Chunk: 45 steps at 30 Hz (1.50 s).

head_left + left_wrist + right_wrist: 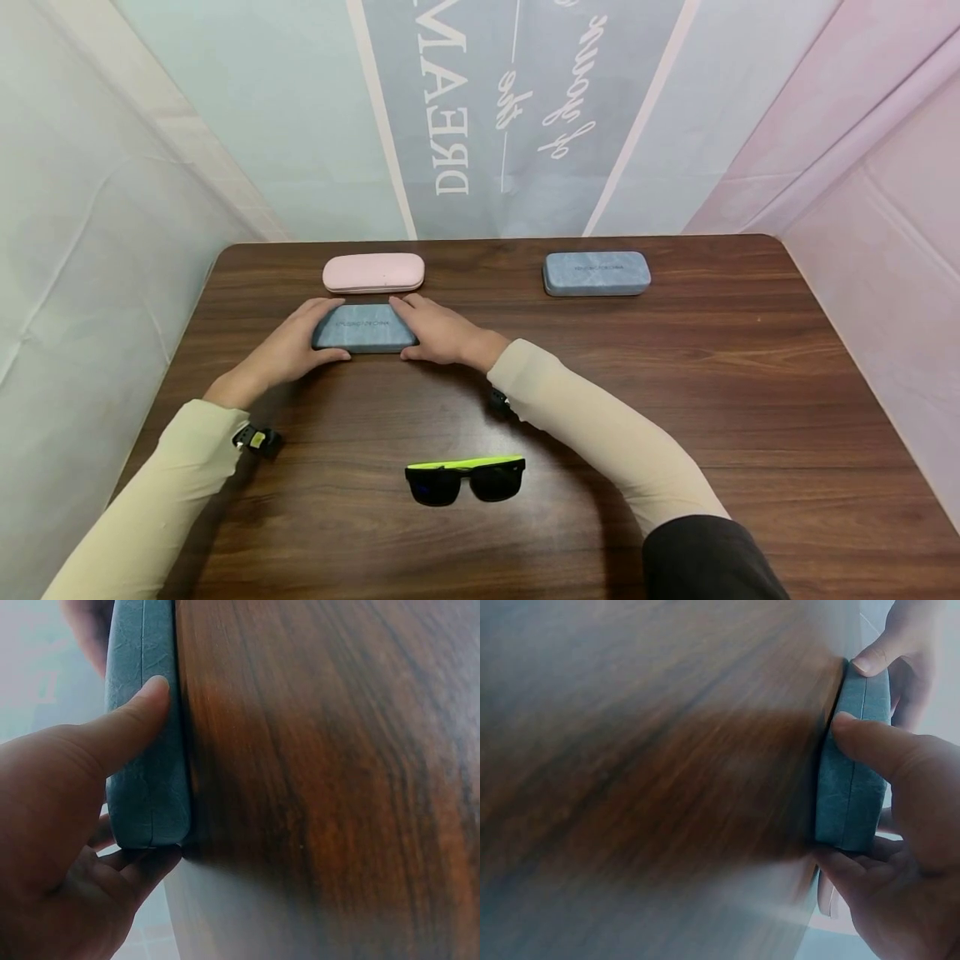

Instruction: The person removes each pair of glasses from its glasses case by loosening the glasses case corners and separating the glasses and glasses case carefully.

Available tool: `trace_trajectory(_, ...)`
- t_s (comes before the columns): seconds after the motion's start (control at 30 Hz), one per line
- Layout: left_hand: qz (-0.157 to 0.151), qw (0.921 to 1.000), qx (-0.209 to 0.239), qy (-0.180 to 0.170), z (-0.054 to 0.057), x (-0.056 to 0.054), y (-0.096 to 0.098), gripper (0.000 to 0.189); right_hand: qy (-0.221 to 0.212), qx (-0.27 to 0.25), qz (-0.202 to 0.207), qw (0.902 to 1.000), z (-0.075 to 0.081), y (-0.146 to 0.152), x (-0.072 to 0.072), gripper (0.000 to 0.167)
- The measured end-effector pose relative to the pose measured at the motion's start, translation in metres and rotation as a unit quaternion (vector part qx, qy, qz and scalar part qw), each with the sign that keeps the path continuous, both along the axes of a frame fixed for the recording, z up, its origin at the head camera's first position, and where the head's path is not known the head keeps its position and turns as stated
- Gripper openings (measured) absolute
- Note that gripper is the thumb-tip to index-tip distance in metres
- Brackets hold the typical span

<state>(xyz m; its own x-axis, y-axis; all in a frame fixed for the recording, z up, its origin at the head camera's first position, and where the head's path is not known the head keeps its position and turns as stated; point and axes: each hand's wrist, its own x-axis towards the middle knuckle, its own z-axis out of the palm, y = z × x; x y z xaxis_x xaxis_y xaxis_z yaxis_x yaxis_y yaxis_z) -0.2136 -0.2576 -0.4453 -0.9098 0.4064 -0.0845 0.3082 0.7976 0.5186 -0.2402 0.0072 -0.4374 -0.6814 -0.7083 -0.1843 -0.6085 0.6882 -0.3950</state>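
Observation:
A blue glasses case, lid closed, lies on the wooden table between both hands. My left hand grips its left end, the thumb along the near side and the fingers round the end. At the other end, my right hand holds it the same way, thumb on the near side. In the left wrist view the case stands against the tabletop with the thumb pressed to its side. The right wrist view shows both thumbs on the near face of the case.
Just behind the held case sits a pink glasses case. A second blue case lies at the back right. Black sunglasses with lime-green temples rest near the front of the table. A printed cloth hangs behind.

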Motion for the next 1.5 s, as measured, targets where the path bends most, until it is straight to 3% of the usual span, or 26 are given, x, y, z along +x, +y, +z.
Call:
trace_trajectory(0.83, -0.006, 0.9999, -0.013, 0.0, 0.0028, 0.005, 0.0032, 0.084, 0.013, -0.001, -0.023, 0.9996, 0.0006, -0.0046, 0.0067, 0.086)
trace_trajectory(1.5, -0.009, 0.9998, -0.019, 0.005, 0.0036, 0.0014, 0.0024, 0.085, 0.015, 0.006, -0.023, 0.9996, -0.0011, -0.0051, 0.0037, 0.087)
